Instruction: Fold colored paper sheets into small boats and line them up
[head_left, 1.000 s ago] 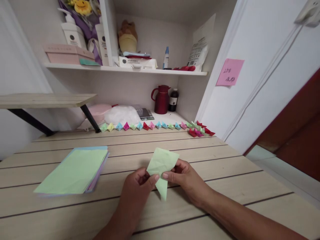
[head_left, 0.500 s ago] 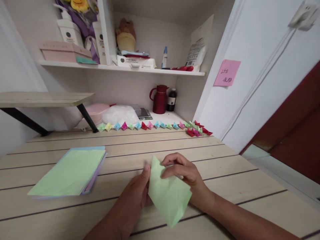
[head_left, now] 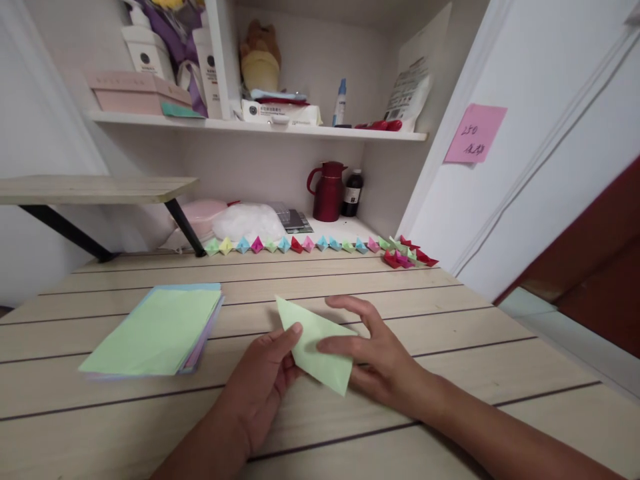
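A light green folded sheet of paper (head_left: 320, 350) is held above the table between my two hands, tilted, with one sharp corner pointing up to the left. My left hand (head_left: 267, 370) pinches its left side, thumb on the front face and the other fingers behind. At the right edge, my right hand (head_left: 383, 357) has one finger laid across the front and others behind the paper, while its uppermost finger reaches out free of the sheet. A stack of coloured paper (head_left: 155, 330), green sheet on top, lies on the table to the left.
Small folded paper boats (head_left: 297, 245) line the back edge of the slatted table (head_left: 425, 447), with several clustered at the right end (head_left: 400, 259). Behind them stand a dark red jug (head_left: 329, 193) and a dark bottle (head_left: 353, 193). A raised wooden shelf (head_left: 100, 190) is at left.
The green paper has gone from a looser, larger shape to a flatter, smaller triangular one and has turned. My left thumb now lies on its front. The view has shifted slightly.
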Demonstrator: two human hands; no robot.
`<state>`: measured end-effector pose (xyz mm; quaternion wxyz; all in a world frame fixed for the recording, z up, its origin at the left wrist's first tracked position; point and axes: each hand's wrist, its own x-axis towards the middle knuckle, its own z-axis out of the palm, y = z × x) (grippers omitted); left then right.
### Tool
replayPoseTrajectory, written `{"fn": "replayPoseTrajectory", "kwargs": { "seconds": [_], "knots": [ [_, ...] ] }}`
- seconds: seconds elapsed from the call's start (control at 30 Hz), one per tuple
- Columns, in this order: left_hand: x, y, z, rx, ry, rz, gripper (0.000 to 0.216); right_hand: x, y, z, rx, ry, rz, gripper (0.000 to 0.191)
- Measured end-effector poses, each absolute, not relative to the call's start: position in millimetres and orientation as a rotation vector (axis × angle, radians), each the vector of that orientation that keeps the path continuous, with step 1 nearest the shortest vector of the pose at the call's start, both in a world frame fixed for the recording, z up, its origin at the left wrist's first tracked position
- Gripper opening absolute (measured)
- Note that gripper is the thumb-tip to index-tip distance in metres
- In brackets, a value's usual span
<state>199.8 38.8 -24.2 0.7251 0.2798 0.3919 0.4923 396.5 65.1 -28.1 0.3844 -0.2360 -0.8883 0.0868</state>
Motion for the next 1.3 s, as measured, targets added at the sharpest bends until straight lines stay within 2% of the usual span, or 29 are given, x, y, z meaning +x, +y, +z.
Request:
{"fn": "replayPoseTrajectory", "kwargs": {
  "seconds": [0.17, 0.27, 0.57, 0.87, 1.13, 1.23, 1.3],
  "knots": [
    [198.1, 37.7, -21.9, 0.638, 0.903, 1.074, 0.032, 395.7, 69.1, -30.4, -0.692, -2.222, 0.405, 0.014],
    [199.5, 36.1, -20.0, 0.644, 0.934, 1.070, 0.029, 396.6, 74.5, -33.9, -0.744, -2.124, 0.588, 0.009],
    [202.5, 33.8, -19.1, 0.754, 0.929, 1.017, 0.033, 391.4, 74.2, -34.5, -0.846, -1.924, 1.008, 0.016],
    [207.2, 35.9, -20.0, 0.915, 0.981, 0.974, 0.042, 389.2, 73.7, -35.0, -0.881, -1.693, 1.176, 0.034],
    [210.3, 43.8, -28.9, 1.024, 1.252, 1.064, 0.023, 386.3, 72.3, -36.2, -0.859, -1.641, 1.295, 0.044],
    [208.4, 43.4, -27.1, 0.911, 1.231, 1.078, 0.031, 388.4, 73.5, -39.1, -0.960, -1.667, 1.296, 0.034],
    [206.7, 42.5, -25.8, 0.843, 1.229, 1.111, 0.034, 389.9, 74.6, -40.2, -1.020, -1.662, 1.322, 0.034]
  ]
}}
